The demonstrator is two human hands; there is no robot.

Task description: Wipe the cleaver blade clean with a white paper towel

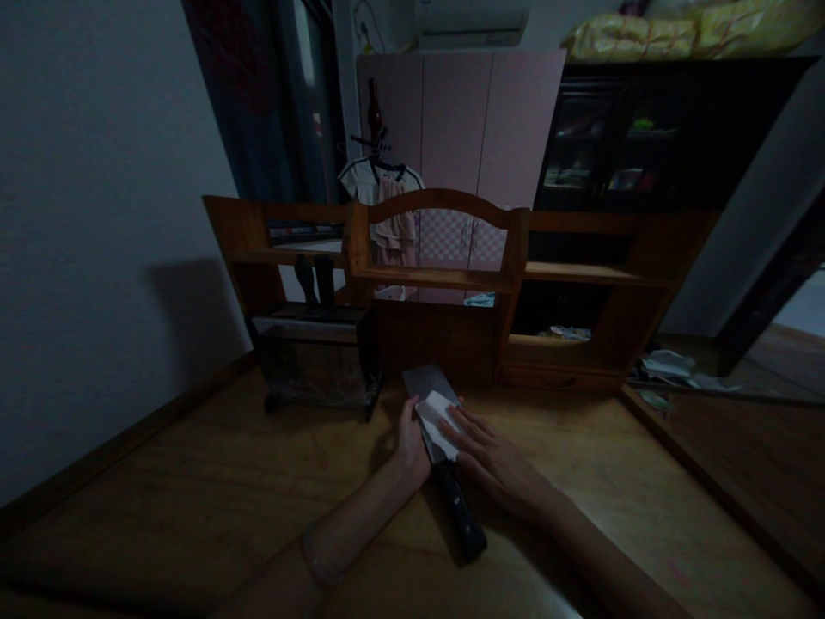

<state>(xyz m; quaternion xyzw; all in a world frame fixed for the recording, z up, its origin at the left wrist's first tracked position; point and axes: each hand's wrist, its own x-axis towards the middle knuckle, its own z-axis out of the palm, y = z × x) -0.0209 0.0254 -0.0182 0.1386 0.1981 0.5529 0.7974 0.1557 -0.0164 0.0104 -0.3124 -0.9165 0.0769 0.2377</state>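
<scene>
A broad wooden tabletop (251, 490) fills the near part of the scene, with a wooden shelf unit (435, 344) along its far side and a dark knife rack (315, 361) at the far left, two dark handles rising from it. The cleaver (446, 474) is in the middle, over the tabletop, its blade (425, 376) pointing far and slightly left, its handle (464, 516) near and slightly right; whether the handle rests on the wood or hangs just above it, I cannot tell. It should be fairly heavy for its length and quite stiff, with most weight likely in the wide blade; the flat metal is probably slippery, and one long edge presumably sharp. The black handle, free of both hands, looks the safest place to take hold. The right hand (493, 460) lies flat from the right, fingers extended and not closed around anything, on a white sheet (435, 421) over the blade. The left hand (412, 443) is closed on the blade from the left, thumb along that side, most fingers hidden underneath — a grip that calls for care near the edge. The sheet, paper or thin cloth, looks light, soft and easily creased. As for writing, the yellow bags (628, 39) at the far right bear reddish marks too blurred to read, and no brand can be made out on the air conditioner (473, 27) or the cleaver — only pale rivet-like spots on its handle.
</scene>
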